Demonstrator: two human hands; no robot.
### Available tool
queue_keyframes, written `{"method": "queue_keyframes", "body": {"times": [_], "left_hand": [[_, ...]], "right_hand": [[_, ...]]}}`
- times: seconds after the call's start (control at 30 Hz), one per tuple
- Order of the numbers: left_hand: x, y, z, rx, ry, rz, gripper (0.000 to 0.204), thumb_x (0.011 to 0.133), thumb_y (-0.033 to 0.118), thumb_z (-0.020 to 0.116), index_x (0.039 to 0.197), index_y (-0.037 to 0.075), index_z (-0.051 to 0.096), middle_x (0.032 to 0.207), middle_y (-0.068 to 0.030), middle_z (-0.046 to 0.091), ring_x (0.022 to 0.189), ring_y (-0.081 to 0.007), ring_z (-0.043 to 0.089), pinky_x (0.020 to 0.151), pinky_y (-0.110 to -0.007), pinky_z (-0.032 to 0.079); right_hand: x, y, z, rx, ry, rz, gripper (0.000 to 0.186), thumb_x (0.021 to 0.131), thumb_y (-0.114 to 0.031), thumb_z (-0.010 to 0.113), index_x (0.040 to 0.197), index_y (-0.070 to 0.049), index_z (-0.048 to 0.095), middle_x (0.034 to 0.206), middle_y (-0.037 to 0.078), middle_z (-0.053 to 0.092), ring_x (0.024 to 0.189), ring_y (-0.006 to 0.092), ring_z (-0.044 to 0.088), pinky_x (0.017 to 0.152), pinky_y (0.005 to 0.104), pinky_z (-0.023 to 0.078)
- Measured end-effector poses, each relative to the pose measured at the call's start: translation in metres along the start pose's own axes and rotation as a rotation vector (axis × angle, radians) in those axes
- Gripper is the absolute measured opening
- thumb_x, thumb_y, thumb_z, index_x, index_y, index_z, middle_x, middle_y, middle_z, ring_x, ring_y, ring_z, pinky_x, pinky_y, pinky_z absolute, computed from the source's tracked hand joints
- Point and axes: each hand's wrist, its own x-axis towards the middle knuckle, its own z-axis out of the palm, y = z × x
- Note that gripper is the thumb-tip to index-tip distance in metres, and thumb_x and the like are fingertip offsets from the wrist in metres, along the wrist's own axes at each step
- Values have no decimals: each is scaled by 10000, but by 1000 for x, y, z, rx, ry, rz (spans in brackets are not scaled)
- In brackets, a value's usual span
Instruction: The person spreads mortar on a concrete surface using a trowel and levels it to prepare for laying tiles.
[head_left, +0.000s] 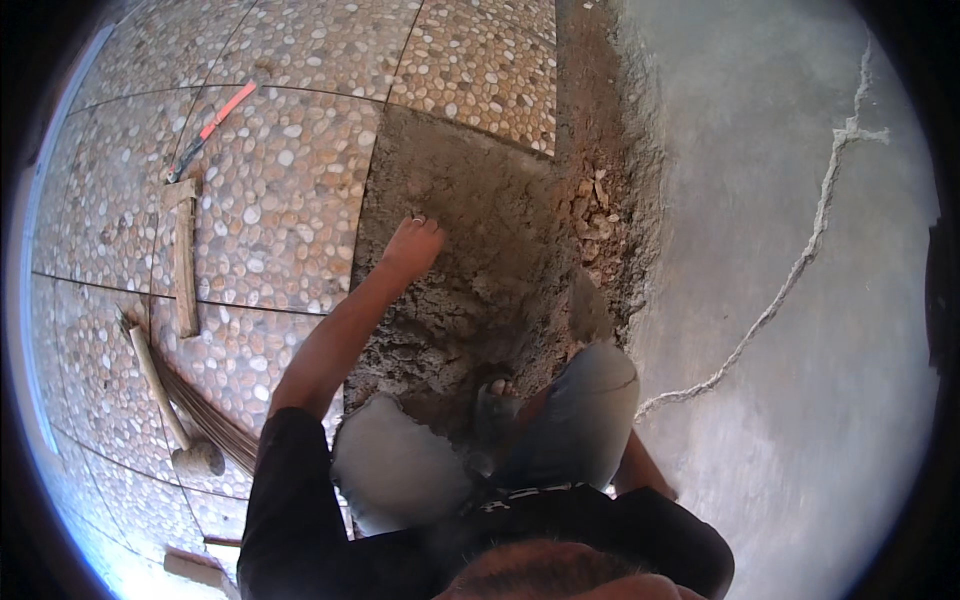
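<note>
Left hand [415, 248] over rough mortar [450, 320], fingers curled, cannot tell hold; right hand hidden, fingers unknown. Pebbled tiles [260, 230] ten o'clock, smooth grey plaster [750, 200] two o'clock.

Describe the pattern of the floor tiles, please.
The floor tiles show brown and white pebbles; head view.

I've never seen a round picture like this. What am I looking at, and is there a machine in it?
No machine here: a person works with bare hands. The one picture comes from a head-worn wide camera looking down, so straight edges bend and the knees show low in view. The left hand, fingers curled, is over rough mortar; whether its grip holds anything is unclear. The right hand is hidden behind the leg. On the pebbled tiles to the left lie a red tool, a T-shaped wood piece, a mallet and thin rods.
</note>
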Motion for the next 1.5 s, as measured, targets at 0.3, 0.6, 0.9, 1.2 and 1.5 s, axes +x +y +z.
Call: {"method": "queue_keyframes", "body": {"times": [0.3,0.6,0.9,1.2,1.5], "left_hand": [[20,8,-49,-311,-22,-241,247,803,267,630,922,53,662,927,-147,633,940,-304,609,822,-424,481],[138,241,-76,-662,-60,269,447,783,439,613,800,-7,626,789,-207,615,766,-343,625,677,-491,459],[54,95,-119,-414,126,-134,571,833,419,625,1261,55,523,1193,-179,593,1098,-304,583,938,-410,473],[-159,-185,-23,301,547,-730,621,921,459,487,1385,61,375,1438,-218,339,1326,-393,315,1088,-493,251],[-165,-169,-32,116,684,-662,585,945,443,454,1377,56,384,1421,-244,341,1320,-401,311,1100,-503,210]], "right_hand": [[-11,79,60,438,-43,244,354,908,-273,559,1096,18,487,819,163,613,653,192,596,582,352,480],[30,48,101,758,-178,146,333,904,-238,556,1096,23,475,816,148,593,652,170,589,552,341,475],[186,-61,19,166,32,22,414,901,-288,531,1143,38,449,915,227,607,808,336,629,675,432,507],[273,-67,0,-256,41,30,670,890,-378,494,1229,194,406,1130,378,535,1049,461,557,927,473,442],[289,-70,34,-357,149,-36,634,906,-415,502,1176,158,466,866,293,636,752,372,649,698,456,498]]}}
